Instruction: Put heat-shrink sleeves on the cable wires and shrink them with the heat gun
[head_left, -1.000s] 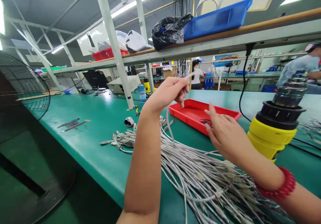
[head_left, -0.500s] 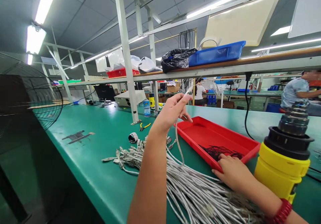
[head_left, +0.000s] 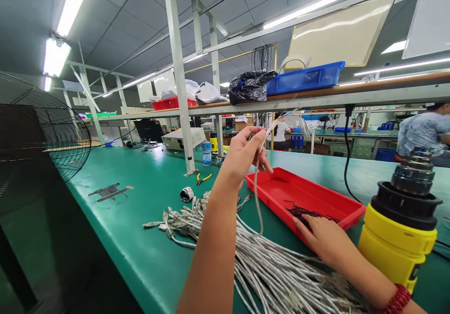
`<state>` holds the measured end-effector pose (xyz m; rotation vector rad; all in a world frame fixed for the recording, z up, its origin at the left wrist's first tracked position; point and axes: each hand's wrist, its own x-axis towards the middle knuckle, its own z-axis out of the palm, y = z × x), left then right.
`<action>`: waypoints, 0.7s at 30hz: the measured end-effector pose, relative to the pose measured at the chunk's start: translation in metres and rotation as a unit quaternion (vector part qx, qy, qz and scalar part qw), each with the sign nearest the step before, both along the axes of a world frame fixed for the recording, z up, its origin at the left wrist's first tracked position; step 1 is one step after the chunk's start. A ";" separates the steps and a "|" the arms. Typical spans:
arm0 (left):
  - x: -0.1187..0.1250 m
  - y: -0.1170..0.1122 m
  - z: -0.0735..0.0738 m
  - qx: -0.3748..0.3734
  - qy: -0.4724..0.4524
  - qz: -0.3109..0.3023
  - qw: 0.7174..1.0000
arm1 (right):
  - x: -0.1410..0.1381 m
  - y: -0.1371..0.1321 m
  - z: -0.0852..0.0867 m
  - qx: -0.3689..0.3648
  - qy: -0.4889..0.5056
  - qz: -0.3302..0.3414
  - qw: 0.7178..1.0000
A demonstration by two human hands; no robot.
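My left hand (head_left: 244, 154) is raised above the green bench, fingers pinched on the end of a grey cable (head_left: 258, 197) that hangs down into a big bundle of grey cables (head_left: 267, 262). My right hand (head_left: 325, 243) rests at the near rim of a red tray (head_left: 277, 183), its fingertips reaching in among small dark pieces (head_left: 309, 211) lying in the tray. Whether those fingers hold any piece is hidden. A red bead bracelet (head_left: 399, 299) circles my right wrist.
A yellow and black tool (head_left: 404, 225) stands at the right, with a black cord behind it. Yellow pliers (head_left: 203, 178), a tape roll (head_left: 186, 194) and bottles lie beyond the bundle. A fan grille (head_left: 38, 126) fills the left. Other people sit at far benches.
My right hand went from raised near the cable down to the red tray, then slid slightly inward. My left hand kept the cable end up. The view tilted upward.
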<state>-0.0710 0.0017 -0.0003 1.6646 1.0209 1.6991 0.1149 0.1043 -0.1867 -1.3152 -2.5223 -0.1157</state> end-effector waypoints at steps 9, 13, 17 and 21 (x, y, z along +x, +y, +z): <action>0.011 0.002 -0.001 -0.026 -0.021 -0.131 0.991 | 0.003 -0.002 0.012 -0.046 0.011 0.002 0.999; 0.019 0.004 0.001 -0.021 -0.101 -0.167 0.981 | 0.005 -0.004 0.011 -0.056 -0.027 0.037 0.997; 0.024 0.007 0.000 -0.015 -0.071 -0.138 0.988 | 0.008 -0.003 0.007 -0.056 -0.012 0.042 0.997; 0.030 0.004 -0.002 0.008 0.024 -0.105 0.994 | 0.009 0.004 0.010 -0.057 0.088 0.030 0.994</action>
